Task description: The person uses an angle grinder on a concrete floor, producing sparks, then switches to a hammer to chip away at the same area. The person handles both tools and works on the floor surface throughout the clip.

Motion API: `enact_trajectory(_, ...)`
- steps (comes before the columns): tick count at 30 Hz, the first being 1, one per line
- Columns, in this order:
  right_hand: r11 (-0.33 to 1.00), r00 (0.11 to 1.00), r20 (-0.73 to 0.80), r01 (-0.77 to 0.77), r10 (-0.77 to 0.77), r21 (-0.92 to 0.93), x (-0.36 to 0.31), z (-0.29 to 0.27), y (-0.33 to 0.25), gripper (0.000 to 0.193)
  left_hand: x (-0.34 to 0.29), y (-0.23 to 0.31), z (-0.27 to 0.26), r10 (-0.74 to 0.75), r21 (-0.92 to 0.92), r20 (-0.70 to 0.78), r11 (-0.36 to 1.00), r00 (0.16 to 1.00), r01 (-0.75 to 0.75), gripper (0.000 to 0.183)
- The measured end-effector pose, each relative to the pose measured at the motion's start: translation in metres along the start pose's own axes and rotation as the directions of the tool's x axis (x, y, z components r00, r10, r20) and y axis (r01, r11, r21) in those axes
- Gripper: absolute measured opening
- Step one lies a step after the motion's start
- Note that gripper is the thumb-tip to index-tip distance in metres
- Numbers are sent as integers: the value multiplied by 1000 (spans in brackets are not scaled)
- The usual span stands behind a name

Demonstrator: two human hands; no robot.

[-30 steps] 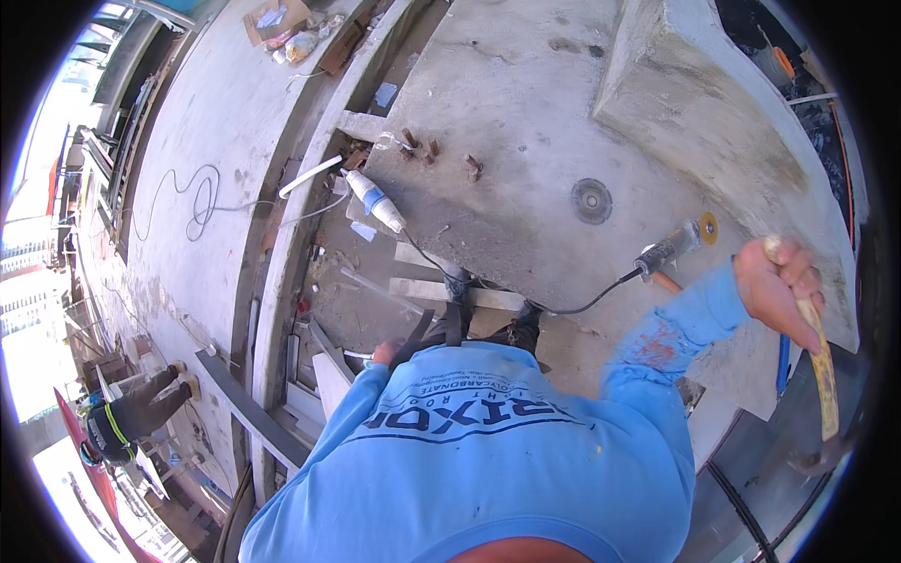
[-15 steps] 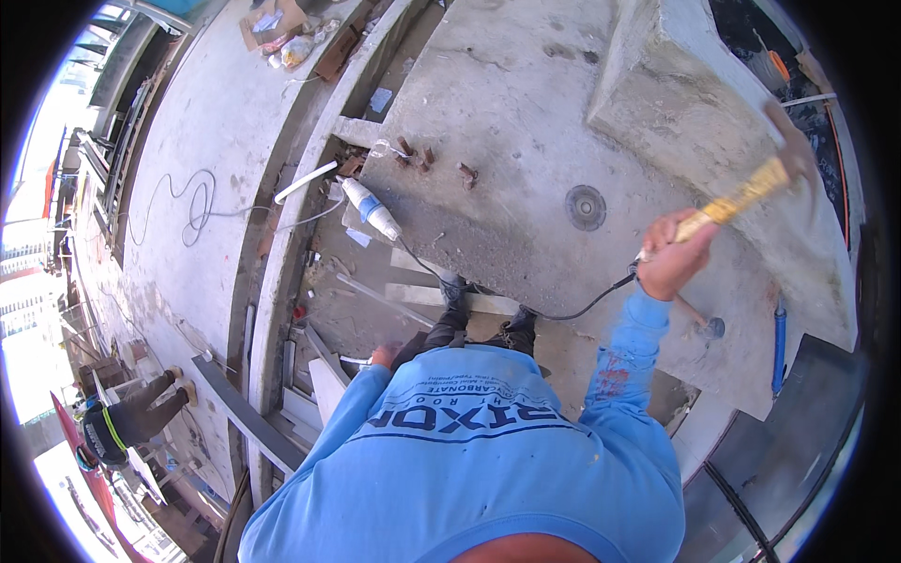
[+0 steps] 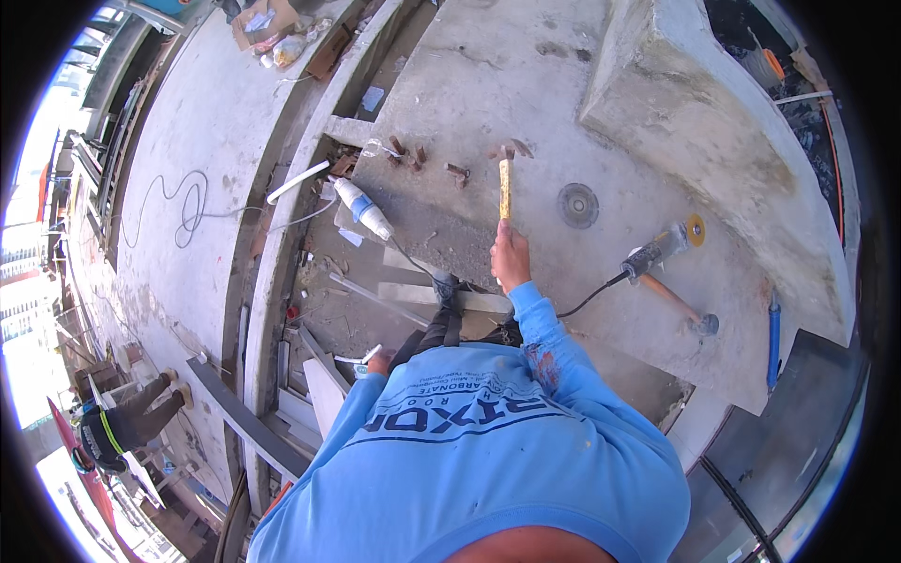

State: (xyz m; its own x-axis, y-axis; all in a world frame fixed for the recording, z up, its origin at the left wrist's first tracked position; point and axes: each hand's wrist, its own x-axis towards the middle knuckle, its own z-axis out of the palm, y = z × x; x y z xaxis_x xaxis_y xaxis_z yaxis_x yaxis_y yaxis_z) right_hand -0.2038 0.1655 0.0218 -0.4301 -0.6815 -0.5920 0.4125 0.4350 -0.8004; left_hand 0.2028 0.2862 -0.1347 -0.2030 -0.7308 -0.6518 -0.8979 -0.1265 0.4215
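The right arm, in a light blue long sleeve, reached forward nearly straight, its right hand (image 3: 510, 255) curled in a closed grip with the knuckles pointing ahead. The left arm bent down at the person's side, the left hand (image 3: 378, 362) low by the thigh, fingers mostly hidden, so its grip could not be judged.

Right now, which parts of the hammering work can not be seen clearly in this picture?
- Head view: left hand mostly hidden behind the blue shirt; what it touches is unclear.
- Hammer head and the rusty pieces near it are too small to tell contact.
- Right hand fingers hidden; only its back shows.
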Motion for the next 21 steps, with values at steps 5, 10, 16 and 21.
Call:
enact_trajectory(5,927,946,-39,324,-323,190,-19,-12,-73,40,2,-8,20,-1,-25,14,1000,1000,1,29)
enact_trajectory(10,809,884,-178,468,-433,356,-12,-2,-62,40,8,-10,27,-11,-111,3,994,1000,11,29)
enact_trajectory(16,851,983,167,149,-74,-503,51,-10,11,49,16,-13,32,-50,-234,-18,971,999,45,34)
enact_trajectory(21,760,893,146,440,-426,-478,38,-27,-35,47,23,57,-1,-148,-231,-30,963,989,137,43)
